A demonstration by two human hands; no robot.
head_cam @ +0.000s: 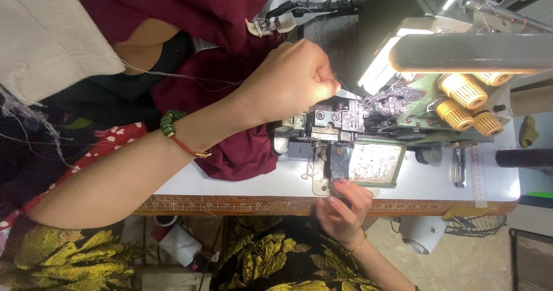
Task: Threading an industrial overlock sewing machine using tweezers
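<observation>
I see my left hand [296,80] pinched shut on a thin thread [190,78] right at the sewing machine [345,118] needle area, maroon cloth [236,147] beneath its fingers, while my right hand [344,207] rests loosely curled, holding nothing, at the bench [276,184] edge

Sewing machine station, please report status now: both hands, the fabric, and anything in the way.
Left hand closed, fingers pinching thread at the sewing machine needle area. Right hand open, resting at the table front edge. Maroon fabric bunched left of the machine. Nothing blocking.

Pale tiled floor [461,262] (glossy), bright lamp [377,69] overhead
</observation>
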